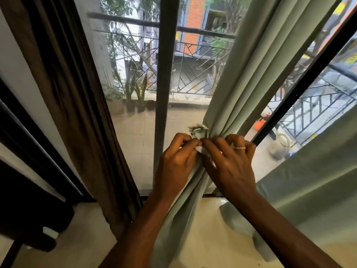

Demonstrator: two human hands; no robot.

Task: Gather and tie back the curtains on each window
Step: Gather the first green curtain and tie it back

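Head view: a pale green pleated fabric curtain [249, 78] hangs right of the dark window post [164, 74], bunched at its waist. The left hand [176, 159] and the right hand [230, 163] meet there, their fingertips pinching a pale green cloth tie [198, 130] against the folds. A dark brown curtain [77, 105] hangs at the left.

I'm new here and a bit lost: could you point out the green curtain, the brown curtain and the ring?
green curtain [245, 78]: head view, on its gathered folds.
brown curtain [77, 97]: head view, on its hanging folds.
ring [240, 148]: head view, on the metal band.
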